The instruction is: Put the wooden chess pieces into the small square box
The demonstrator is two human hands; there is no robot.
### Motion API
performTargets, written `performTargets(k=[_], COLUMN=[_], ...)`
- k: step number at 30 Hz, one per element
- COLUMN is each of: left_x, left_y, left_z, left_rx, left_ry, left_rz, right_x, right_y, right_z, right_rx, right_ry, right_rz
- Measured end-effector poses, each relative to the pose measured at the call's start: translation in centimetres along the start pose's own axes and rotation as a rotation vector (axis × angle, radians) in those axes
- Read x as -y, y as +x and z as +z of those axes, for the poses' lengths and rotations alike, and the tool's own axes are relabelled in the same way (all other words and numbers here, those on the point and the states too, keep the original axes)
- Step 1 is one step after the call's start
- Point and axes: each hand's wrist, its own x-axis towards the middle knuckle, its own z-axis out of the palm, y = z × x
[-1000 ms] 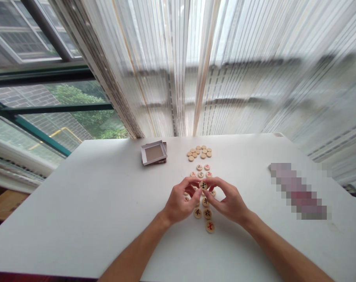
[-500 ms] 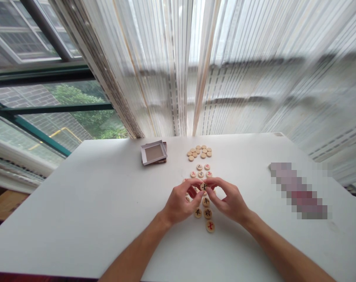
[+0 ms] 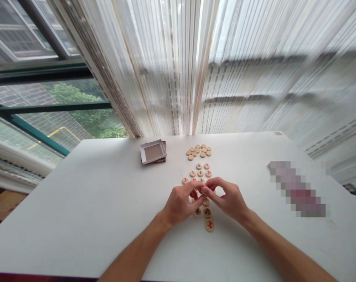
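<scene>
My left hand (image 3: 182, 201) and my right hand (image 3: 229, 199) meet above the middle of a pattern of round wooden Chinese chess pieces. Their thumbs and forefingers pinch together around one piece, now mostly hidden by the fingertips. Beneath and beyond them lie lettered pieces face up, among them a black-marked piece (image 3: 198, 166) and a red-marked piece (image 3: 208, 173). Nearer my body are a black-marked piece (image 3: 207, 212) and a red-marked piece (image 3: 209, 225). The hands cover part of the pattern.
Farther back on the white table (image 3: 101, 207) several blank-topped pieces (image 3: 203, 154) lie in a cluster. To their left, a shallow open box (image 3: 153, 152) rests on a dark one. A blurred-out object (image 3: 297, 192) lies at the right. Striped curtains (image 3: 172, 78) hang behind the table.
The black-marked face of the piece between my fingers showed before and is now hidden, as the fingertips have drawn closer together. Both hands stay in nearly the same place.
</scene>
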Motion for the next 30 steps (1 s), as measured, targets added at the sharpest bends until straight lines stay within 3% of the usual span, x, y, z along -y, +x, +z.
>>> performTargets(k=[17, 30], left_x=[-0.29, -0.69], left_y=[0.16, 0.40], left_z=[-0.45, -0.73], left_rx=[-0.056, -0.029], left_ry=[-0.042, -0.149], left_rz=[-0.111, -0.152], right_x=[-0.32, -0.27], right_y=[-0.32, -0.09], right_z=[-0.04, -0.08], right_rx=[0.056, 0.037], right_ry=[0.044, 0.073], right_rz=[-0.061, -0.079])
